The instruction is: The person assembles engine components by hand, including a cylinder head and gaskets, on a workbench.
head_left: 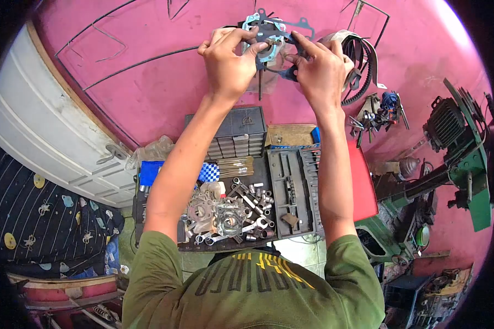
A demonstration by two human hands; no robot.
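Workshop, head-cam view: a person in an olive T-shirt (258, 290) lifts both arms toward 12 o'clock and holds a bunch of thin gaskets (273, 37), one pale blue, the rest dark, up against a pink wall (164, 93). The left hand (230, 60) has its fingers curled and its thumb pressed in, pinching the gaskets' left edge. The right hand (321, 71) grips the right edge, forefinger laid out across the top and the other fingers bent tight. Neither palm is open. The gaskets sit between the two hands, at approx. 12 o'clock in frame, well above the bench gear.

Just beside the right hand, at 1 o'clock, toothed belts (361, 60) hang on the wall. A cluster of small tools (380, 112) hangs below them, at approx. 2 o'clock. Near frame centre, between the forearms, stands a grey parts cabinet w/ small drawers (239, 131). Below it is a black tray (230, 216) heaped w/ sockets, spanners and loose metal parts. A blue-and-white checked cloth (208, 171) lies at the tray's upper left. To the tray's right is an open socket-set case (291, 189) w/ a red lid (363, 186). At 3 o'clock is a green engine assy. (466, 170), and at 9 o'clock a white panelled door (49, 126).
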